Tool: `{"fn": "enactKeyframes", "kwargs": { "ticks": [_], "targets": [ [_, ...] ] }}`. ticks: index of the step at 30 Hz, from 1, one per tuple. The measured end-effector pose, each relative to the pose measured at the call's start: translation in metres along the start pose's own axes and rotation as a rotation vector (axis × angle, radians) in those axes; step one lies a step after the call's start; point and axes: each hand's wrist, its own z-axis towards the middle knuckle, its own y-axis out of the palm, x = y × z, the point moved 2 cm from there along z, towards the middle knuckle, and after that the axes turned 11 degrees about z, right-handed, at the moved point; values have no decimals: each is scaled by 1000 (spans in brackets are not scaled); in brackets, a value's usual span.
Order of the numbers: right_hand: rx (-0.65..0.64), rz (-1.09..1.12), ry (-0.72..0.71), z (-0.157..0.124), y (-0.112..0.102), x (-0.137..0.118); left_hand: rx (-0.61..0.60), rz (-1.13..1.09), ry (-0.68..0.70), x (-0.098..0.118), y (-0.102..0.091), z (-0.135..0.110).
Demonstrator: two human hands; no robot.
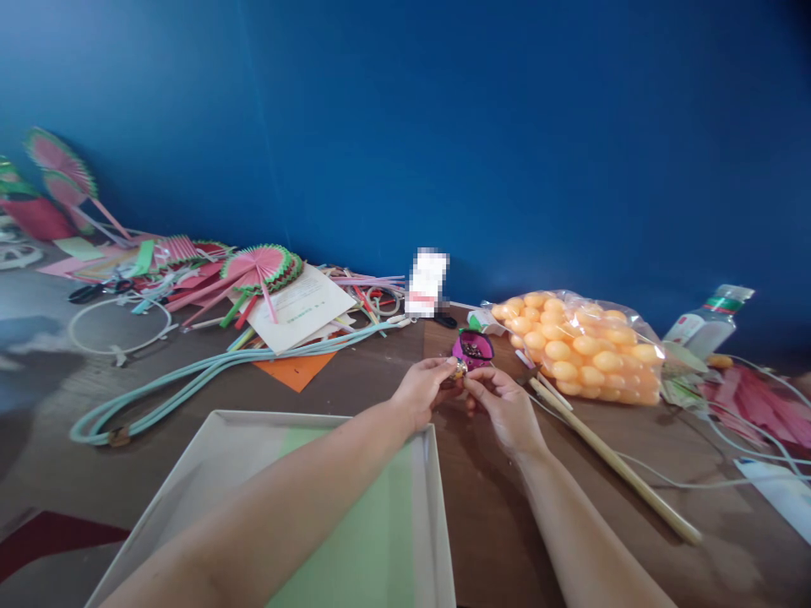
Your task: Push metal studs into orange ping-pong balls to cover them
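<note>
One small shiny piece (460, 370) sits between the left hand (421, 390) and right hand (508, 411), pinched by both.

the small held piece (461, 369) has a shiny, metallic-looking surface. the bag (635, 323) is glossy clear plastic, the balls (558, 350) smooth; the fans (261, 268) are pleated paper, the stick (617, 464) smooth wood, the tray (439, 507) matt and plastic-looking.
</note>
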Motion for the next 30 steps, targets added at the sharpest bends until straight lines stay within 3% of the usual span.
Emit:
{"fn": "enactKeyframes", "kwargs": {
  "ticks": [30],
  "targets": [
    [20, -8, 34, 2, -4, 0, -25, 12, 93, -1, 1, -1]
  ]
}}
